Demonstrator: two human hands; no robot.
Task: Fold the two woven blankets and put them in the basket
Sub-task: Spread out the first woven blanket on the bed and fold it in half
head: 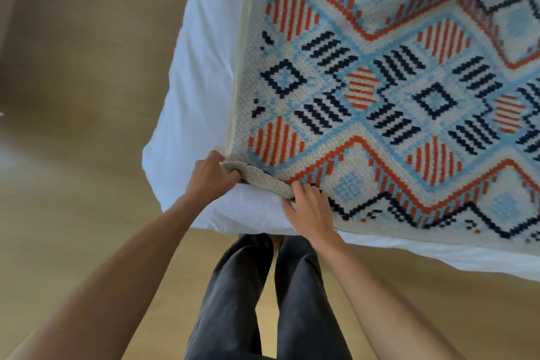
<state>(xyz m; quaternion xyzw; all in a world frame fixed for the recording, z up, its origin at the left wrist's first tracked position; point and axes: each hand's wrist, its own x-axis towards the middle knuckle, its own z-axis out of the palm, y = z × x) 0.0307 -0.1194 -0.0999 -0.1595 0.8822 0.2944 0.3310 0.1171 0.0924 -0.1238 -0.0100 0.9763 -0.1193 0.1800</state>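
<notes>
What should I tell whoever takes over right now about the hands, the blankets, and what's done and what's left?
Left hand grips the near corner of the patterned woven blanket.
Right hand: fingers on its near edge, thumb at the hem; grip unclear.
Blanket lies spread on the white bedding.
Not in view: second blanket, basket.
Done: no finished fold shows.
Left: fold this one, fold the other, put both in the basket.

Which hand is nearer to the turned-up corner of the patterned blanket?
Left. The left hand grips the blanket right at that corner; the right hand rests on the blanket's near edge, further along to the right.
</notes>
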